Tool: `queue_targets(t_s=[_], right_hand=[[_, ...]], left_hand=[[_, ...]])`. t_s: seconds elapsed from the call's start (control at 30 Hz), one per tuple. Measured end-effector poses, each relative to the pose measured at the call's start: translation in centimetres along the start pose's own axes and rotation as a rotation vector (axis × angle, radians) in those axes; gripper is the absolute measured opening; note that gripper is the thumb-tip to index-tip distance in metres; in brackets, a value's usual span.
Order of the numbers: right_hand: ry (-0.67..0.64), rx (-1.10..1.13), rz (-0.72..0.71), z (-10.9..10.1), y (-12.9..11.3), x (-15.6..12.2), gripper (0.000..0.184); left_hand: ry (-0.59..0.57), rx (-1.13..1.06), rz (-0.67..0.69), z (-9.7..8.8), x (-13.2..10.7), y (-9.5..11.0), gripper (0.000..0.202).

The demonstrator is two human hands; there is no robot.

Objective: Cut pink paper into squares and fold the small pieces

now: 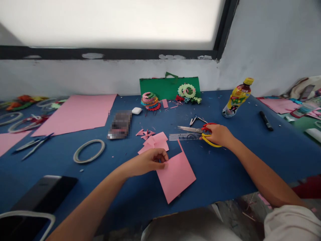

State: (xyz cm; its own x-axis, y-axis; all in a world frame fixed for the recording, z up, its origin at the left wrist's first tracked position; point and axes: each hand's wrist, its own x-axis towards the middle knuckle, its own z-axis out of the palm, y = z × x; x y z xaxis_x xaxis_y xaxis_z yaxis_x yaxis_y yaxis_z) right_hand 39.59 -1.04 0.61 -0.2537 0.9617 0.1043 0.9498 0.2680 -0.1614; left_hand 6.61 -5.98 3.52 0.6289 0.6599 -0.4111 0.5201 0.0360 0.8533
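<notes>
Pink sheet (177,178), pinched by left hand (151,161), could tear if scissors (197,130), gripped at one o'clock by right hand (220,134), snag it.

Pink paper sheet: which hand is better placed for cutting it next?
Probably the right hand: it holds the red-and-yellow scissors, while the left hand grips the pink paper sheet.

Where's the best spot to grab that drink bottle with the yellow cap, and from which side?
I'd wrap the middle of the bottle, coming from the near side with the right hand, the closer one. It stands cap up, so its rounded body suits a sideways hold, and the wall is behind it. That hand holds the scissors, so set those down first.
</notes>
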Motion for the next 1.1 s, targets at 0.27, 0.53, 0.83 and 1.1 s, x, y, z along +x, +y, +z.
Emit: queue_targets(t_s=[0.27, 0.53, 0.83, 1.1], right_hand=[[-0.338, 0.220, -0.357, -1.6, -1.7, -1.8, 0.040], [-0.267, 0.390, -0.236, -2.7, 0.3, -1.2, 0.036], [-0.236, 0.389, -0.200, -0.3, 4.6, 1.2, 0.027], [-0.366, 0.368, -0.255, -0.9, 5.3, 0.6, 0.035]], left_hand=[[-0.251, -0.065, 0.094, -0.2, -0.7, 0.5, 0.028], [-0.379, 0.036, 0.125, 1.1, -1.4, 2.0, 0.032], [-0.268, 0.348, 0.132, 1.4, -1.0, 0.9, 0.028], [0.106, 0.334, 0.245, 4.5, 0.7, 0.7, 0.021]])
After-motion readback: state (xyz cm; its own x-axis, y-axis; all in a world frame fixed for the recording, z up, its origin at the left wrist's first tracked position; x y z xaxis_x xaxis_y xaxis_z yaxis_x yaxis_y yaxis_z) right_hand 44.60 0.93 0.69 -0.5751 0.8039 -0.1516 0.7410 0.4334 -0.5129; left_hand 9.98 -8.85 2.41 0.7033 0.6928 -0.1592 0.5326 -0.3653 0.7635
